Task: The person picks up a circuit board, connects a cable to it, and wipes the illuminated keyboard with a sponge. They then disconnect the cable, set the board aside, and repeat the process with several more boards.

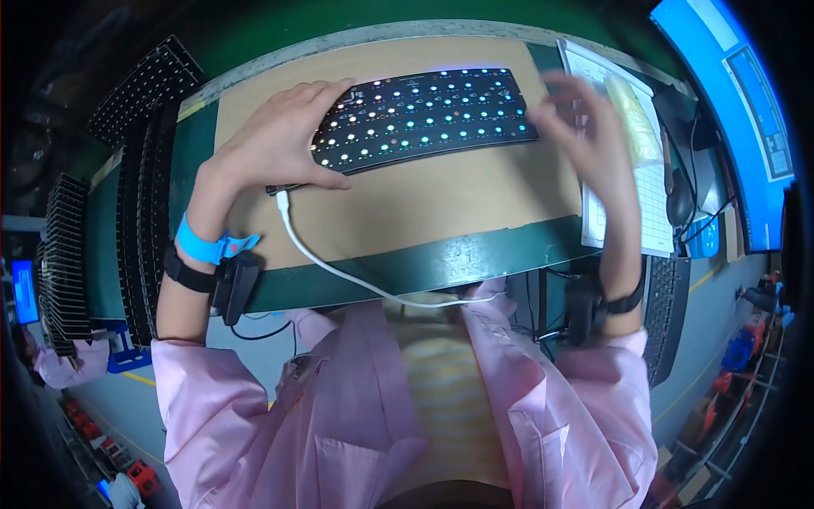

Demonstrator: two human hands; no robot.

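Note:
A black keyboard circuit board [424, 119] with rows of lit LEDs lies on a tan cardboard sheet [441, 195]. My left hand [275, 136] spans its left end, fingers at the far edge and thumb along the near edge, covering that part. From the board's lower left corner, beside my left wrist, a white cable [318, 265] with a white plug curves down over the table edge toward my lap. My right hand [585, 136] hovers just off the board's right end, slightly blurred, its fingers apart and nothing in them.
Right of the sheet lie gridded papers [627, 204] with a yellowish plastic-wrapped item [632, 123], then a black mouse [680, 199], a keyboard [670, 314] and a lit monitor [738, 110]. Racks of dark boards [144, 204] stand at the left. A blue strap [203, 246] circles my left wrist.

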